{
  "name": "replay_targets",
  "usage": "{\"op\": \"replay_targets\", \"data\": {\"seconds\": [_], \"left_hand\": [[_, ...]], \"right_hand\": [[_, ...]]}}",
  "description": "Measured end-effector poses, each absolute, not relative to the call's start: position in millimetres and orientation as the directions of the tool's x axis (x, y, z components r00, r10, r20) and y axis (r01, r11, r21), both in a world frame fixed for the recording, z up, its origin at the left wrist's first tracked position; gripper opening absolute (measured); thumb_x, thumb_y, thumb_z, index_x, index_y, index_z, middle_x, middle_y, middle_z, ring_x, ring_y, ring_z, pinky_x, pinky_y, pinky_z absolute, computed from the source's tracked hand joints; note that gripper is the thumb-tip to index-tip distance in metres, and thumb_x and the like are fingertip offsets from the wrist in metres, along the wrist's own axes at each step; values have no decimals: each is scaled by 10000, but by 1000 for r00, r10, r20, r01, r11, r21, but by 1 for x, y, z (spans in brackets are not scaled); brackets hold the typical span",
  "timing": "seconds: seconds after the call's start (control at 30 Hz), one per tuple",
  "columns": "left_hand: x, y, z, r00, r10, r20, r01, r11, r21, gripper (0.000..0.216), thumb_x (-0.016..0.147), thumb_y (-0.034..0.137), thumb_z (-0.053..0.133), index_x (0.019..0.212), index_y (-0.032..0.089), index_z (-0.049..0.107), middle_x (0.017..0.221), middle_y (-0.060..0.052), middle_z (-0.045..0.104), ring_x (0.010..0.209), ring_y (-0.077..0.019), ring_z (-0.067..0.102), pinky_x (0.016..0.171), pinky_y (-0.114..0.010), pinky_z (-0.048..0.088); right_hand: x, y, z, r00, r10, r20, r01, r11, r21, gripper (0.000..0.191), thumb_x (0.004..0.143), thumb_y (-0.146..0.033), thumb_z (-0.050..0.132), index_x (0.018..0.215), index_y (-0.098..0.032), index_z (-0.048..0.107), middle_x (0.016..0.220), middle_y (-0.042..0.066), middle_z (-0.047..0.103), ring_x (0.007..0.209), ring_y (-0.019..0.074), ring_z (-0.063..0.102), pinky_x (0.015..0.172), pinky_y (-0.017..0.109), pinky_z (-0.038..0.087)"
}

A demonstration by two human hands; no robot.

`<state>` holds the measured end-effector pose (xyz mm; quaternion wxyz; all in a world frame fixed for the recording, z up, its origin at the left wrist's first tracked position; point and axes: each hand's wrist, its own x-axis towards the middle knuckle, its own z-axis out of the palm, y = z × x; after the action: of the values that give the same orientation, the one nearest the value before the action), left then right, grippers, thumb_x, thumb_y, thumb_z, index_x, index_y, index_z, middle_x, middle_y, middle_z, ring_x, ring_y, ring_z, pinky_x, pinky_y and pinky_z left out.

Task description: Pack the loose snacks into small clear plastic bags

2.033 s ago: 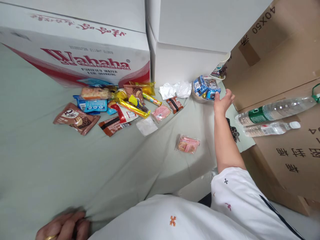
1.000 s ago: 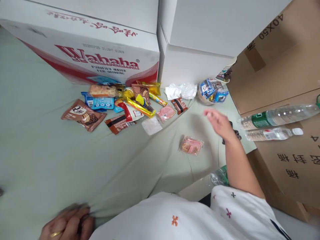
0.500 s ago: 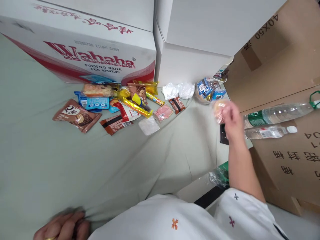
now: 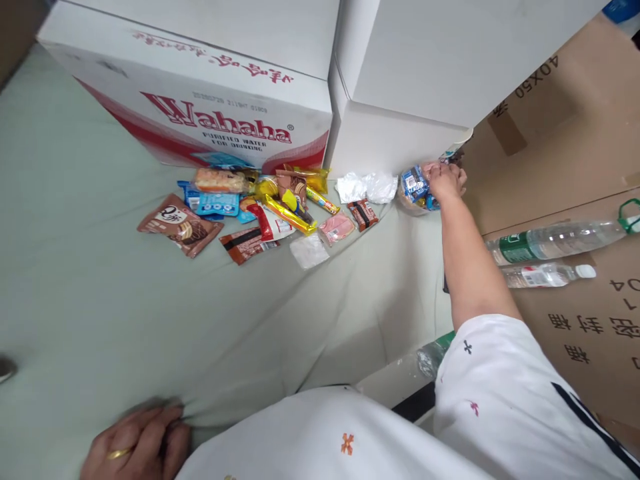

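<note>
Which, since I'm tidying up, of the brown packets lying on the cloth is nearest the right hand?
The small brown packet right of the pink packet; the other brown packets lie farther left, away from the right hand.

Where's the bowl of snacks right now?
In the head view, the bowl sits right of centre, in front of the white box, with the right hand over its right side.

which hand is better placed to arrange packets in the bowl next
Right, I'd judge: the right hand is at the bowl, over its packets, while the left hand rests on the cloth, far from it.
</note>
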<state>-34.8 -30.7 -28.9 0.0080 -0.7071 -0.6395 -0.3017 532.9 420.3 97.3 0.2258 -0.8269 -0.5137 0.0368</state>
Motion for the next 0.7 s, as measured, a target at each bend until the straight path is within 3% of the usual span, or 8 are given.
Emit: {"op": "replay_targets", "data": {"seconds": [0.1, 0.17, 0.27, 0.37, 0.47, 0.6, 0.7], "left_hand": [[-37, -29, -27, 172, 875, 453, 933, -292, 210, 36, 870, 287, 626, 855, 260, 646, 786, -17, 731, 738, -254, 706, 716, -399, 553], [-37, -27, -25, 206, 855, 477, 937, -312, 154, 39, 886, 283, 623, 902, 254, 642, 797, -15, 723, 741, -239, 700, 730, -385, 557], [-33, -25, -20, 212, 844, 493, 945, -306, 116, 33, 888, 262, 635, 918, 250, 629, 799, -16, 709, 737, -233, 685, 734, -376, 555], [-29, -26, -16, 194, 863, 466, 946, -291, 145, 30, 899, 248, 605, 928, 251, 613, 807, -43, 698, 762, -261, 673, 747, -412, 553], [-27, -29, -17, 179, 879, 442, 944, -280, 175, 51, 911, 253, 576, 951, 260, 607, 826, -62, 691, 801, -288, 667, 759, -448, 554], [-27, -29, -19, 157, 875, 458, 944, -269, 190, 51, 904, 258, 586, 929, 265, 630, 823, -46, 698, 807, -276, 671, 779, -441, 560], [-28, -30, -17, 148, 874, 462, 936, -275, 221, 65, 889, 213, 610, 921, 232, 663, 834, -50, 709, 802, -246, 675, 795, -397, 557]], "right_hand": [[527, 407, 119, 484, 848, 217, 831, -367, -419, 480, 1036, -437, 432, 1427, -190, 562, 1629, 167, 358, 1502, 397, 162, 1193, 774, 97], [516, 388, 129, 447, 820, 357, 863, -290, -415, 513, 1043, -458, 394, 1462, -193, 524, 1618, 179, 357, 1495, 382, 208, 1237, 684, 147], [485, 352, 125, 176, 844, 507, 945, -1, -327, 436, 1048, -445, 345, 1291, -234, 638, 1388, 171, 584, 1349, 348, 450, 1189, 555, 342], [445, 332, 98, -92, 923, 373, 940, 204, -273, 342, 1015, -368, 414, 1073, -218, 717, 1080, 128, 722, 1071, 302, 637, 1002, 455, 492], [408, 340, 70, -104, 963, 248, 959, 163, -231, 301, 993, -303, 461, 1047, -180, 730, 1047, 126, 737, 1003, 276, 662, 932, 391, 486], [372, 373, 48, 126, 983, 132, 976, -99, -195, 344, 966, -399, 575, 1181, -162, 704, 1182, 169, 706, 1033, 297, 649, 883, 379, 477], [358, 385, 44, 210, 977, 30, 960, -200, -196, 271, 916, -325, 630, 1105, -162, 736, 1147, 174, 720, 990, 286, 651, 821, 348, 474]]}}
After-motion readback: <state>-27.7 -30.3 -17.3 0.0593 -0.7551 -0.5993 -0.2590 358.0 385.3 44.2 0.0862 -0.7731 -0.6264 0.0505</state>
